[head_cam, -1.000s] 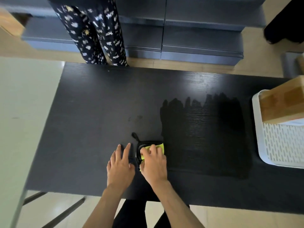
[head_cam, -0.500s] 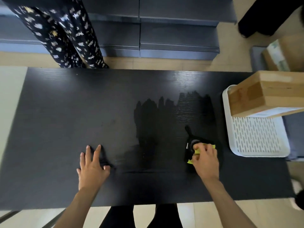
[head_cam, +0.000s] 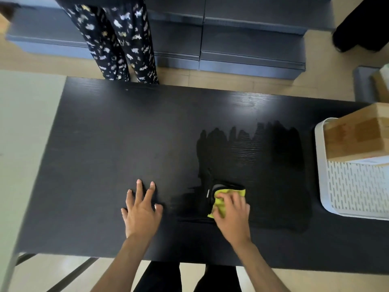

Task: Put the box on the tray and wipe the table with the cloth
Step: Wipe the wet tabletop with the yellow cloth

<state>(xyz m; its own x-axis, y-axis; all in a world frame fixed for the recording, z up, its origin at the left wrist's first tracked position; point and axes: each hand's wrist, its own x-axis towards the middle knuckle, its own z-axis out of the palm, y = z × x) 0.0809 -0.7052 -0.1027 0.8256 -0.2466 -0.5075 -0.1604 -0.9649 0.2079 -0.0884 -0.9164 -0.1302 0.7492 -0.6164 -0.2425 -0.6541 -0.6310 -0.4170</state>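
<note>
Right hand (head_cam: 232, 216) grip presses the cloth (head_cam: 223, 199) onto the desk (head_cam: 105, 144); left hand (head_cam: 142, 211) lies flat, fingers spread; box (head_cam: 357, 135) sits on tray (head_cam: 355, 190).

Two bare forearms, no sleeves in view. No watch, rings or bands on the left hand (head_cam: 142, 213) or the right hand (head_cam: 233, 216). Short nails. Black trousers (head_cam: 160, 277) show below, two legs with a gap between.
</note>
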